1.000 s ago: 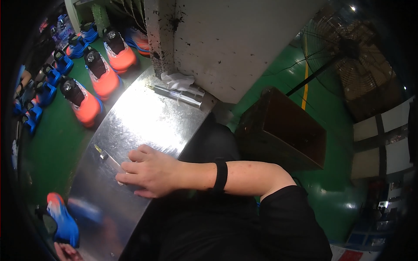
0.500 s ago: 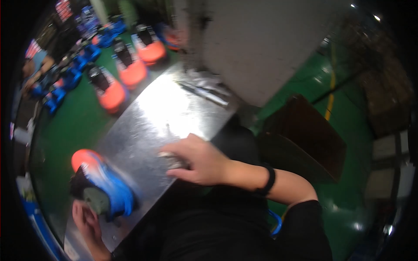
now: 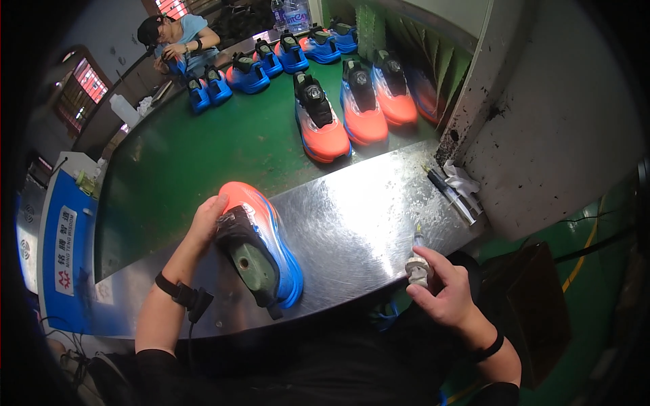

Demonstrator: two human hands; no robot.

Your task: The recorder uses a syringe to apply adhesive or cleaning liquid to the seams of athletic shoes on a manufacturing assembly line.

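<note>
An orange, white and blue sports shoe point(image 3: 267, 233) rests on the metal tabletop in front of me. A dark green shoe last point(image 3: 253, 269) fills its opening, and its heel points toward me. At the orange toe, my left hand point(image 3: 206, 222) is closed around the side of the shoe. My right hand point(image 3: 447, 287) is apart from the shoe, near the table's front edge. Between its thumb and fingers is a small tool with a lumpy whitish wrapped handle point(image 3: 418, 271). The tool's thin tip points away from me; its exact kind is unclear.
Several matching shoes point(image 3: 321, 128) stand on the green belt point(image 3: 176, 176) beyond the metal table point(image 3: 338, 223). A pen-like tool point(image 3: 450, 196) and crumpled white paper point(image 3: 463, 181) lie by the grey machine panel point(image 3: 562, 135). Across the belt, a co-worker point(image 3: 193, 40) handles a shoe.
My left hand has gone from beside the shoe's heel to its toe and gripped it. My right hand keeps the small tool. The head view has swung, so everything shifts in the picture.
</note>
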